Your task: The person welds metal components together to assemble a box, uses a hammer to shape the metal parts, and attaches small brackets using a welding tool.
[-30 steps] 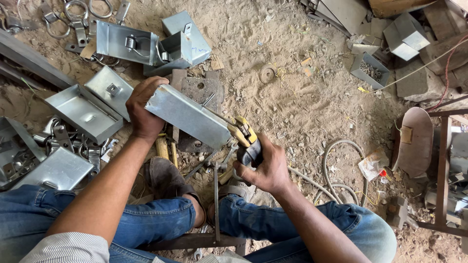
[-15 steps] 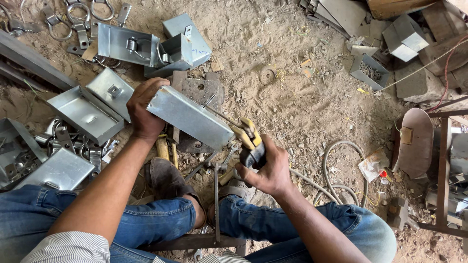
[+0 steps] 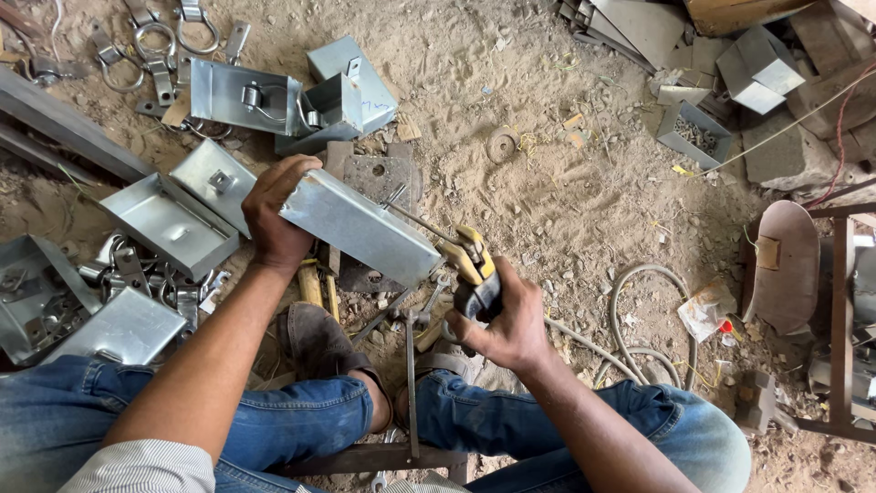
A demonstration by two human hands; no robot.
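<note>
My left hand (image 3: pixel 274 212) grips the near end of a long galvanised sheet-metal box (image 3: pixel 360 226), holding it tilted above the sandy ground. My right hand (image 3: pixel 502 318) is wrapped around the yellow and black handle of a screwdriver (image 3: pixel 470 260). Its thin shaft runs up and left along the box's far side. Both hands work above my knees in blue jeans.
Several similar metal boxes (image 3: pixel 164 219) and ring clamps (image 3: pixel 151 41) lie at the left and top left. A metal plate (image 3: pixel 379 178) lies under the box. A grey hose (image 3: pixel 630 310) curls at the right, beside a rusty stand (image 3: pixel 839 310). More boxes (image 3: pixel 757 68) lie top right.
My right hand has shifted the screwdriver slightly up and right against the box's end. The left hand and box have barely moved.
</note>
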